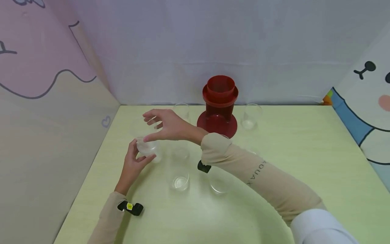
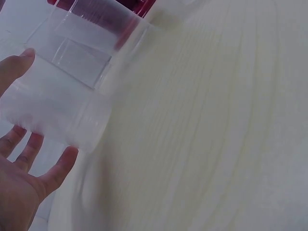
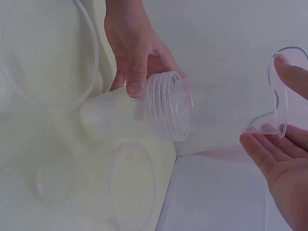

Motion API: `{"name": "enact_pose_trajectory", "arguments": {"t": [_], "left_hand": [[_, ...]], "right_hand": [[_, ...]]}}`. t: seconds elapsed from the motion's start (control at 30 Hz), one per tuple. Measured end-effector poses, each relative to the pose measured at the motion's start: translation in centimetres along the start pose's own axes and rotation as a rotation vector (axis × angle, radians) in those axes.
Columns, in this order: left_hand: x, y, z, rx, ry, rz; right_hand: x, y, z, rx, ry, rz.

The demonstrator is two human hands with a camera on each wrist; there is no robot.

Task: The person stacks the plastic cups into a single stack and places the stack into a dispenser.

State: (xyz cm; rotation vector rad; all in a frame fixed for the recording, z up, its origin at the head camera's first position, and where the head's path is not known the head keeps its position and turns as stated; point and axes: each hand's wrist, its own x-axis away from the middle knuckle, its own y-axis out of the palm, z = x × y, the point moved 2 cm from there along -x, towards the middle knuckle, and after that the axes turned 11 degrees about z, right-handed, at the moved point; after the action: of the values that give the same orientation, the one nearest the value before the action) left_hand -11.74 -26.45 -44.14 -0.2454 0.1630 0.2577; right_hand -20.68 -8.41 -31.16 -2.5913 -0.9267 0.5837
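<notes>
Plastic cup (image 3: 226, 106), R hand (image 1: 170, 125): long axis ~vert., base down over stack (image 3: 161, 110).

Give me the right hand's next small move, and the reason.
Probably ease the clear cup straight into the nested stack: the right hand holds it near its rim, its narrow end is at the stack's mouth, most of its wall stands outside, and the left hand grips the stack.

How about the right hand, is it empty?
No, in the right wrist view the right hand holds a clear cup near its rim.
</notes>
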Motion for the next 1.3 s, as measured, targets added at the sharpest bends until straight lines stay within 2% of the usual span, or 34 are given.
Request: {"name": "enact_pose_trajectory", "arguments": {"t": [0.33,0.77,0.93,1.13,1.3], "left_hand": [[-0.1,-0.1,0.1,-0.019,0.012,-0.013],[-0.1,0.0,0.3,0.006,0.010,-0.015],[0.0,0.0,0.2,0.014,0.016,-0.020],[0.2,-0.1,0.3,0.012,0.008,-0.019],[0.0,0.0,0.2,0.047,0.019,-0.027]], "right_hand": [[-0.2,0.9,0.4,0.027,-0.015,-0.009],[-0.1,2.3,1.4,0.093,0.054,-0.069],[0.1,2.9,2.0,0.177,0.058,-0.088],[0.2,3.7,2.5,0.348,0.031,-0.108],[0.3,4.1,2.7,0.422,0.066,-0.110]]}}
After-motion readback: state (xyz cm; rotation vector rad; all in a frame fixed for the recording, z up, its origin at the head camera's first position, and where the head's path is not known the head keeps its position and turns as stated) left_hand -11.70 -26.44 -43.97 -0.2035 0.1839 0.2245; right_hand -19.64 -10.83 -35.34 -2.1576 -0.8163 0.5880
